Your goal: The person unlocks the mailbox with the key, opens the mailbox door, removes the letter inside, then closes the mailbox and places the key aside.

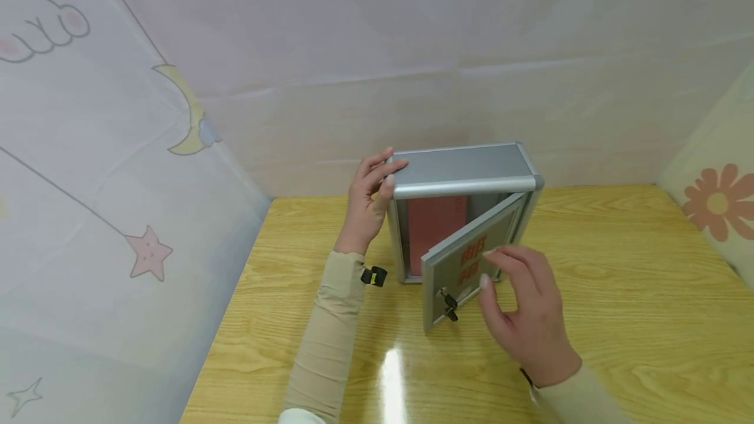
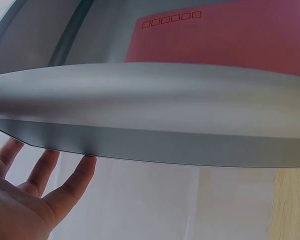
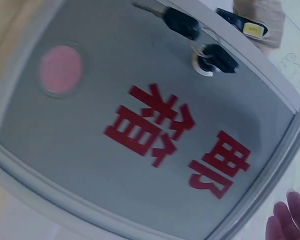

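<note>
A grey metal mailbox [image 1: 465, 165] stands upright with its door [image 1: 471, 267] swung partly out. My left hand [image 1: 368, 205] holds its upper left corner, thumb at the front edge and fingers over the top and toward the back. Inside leans a red envelope [image 2: 220, 40] printed with a row of small squares. Two black-headed keys [image 3: 182, 22] hang at the door's lock [image 3: 203, 60]. Red characters [image 3: 150, 125] mark the door's face. My right hand [image 1: 527, 309] is in front of the door, thumb and forefinger curved apart with nothing between them. Whether a fingertip touches the door I cannot tell.
The mailbox stands on a wood-grain table [image 1: 618, 293], near its back edge. Behind it hangs a pale backdrop [image 1: 412, 51], and a printed sheet [image 1: 118, 182] with a moon and star borders the left side. A flower print [image 1: 718, 203] shows at right.
</note>
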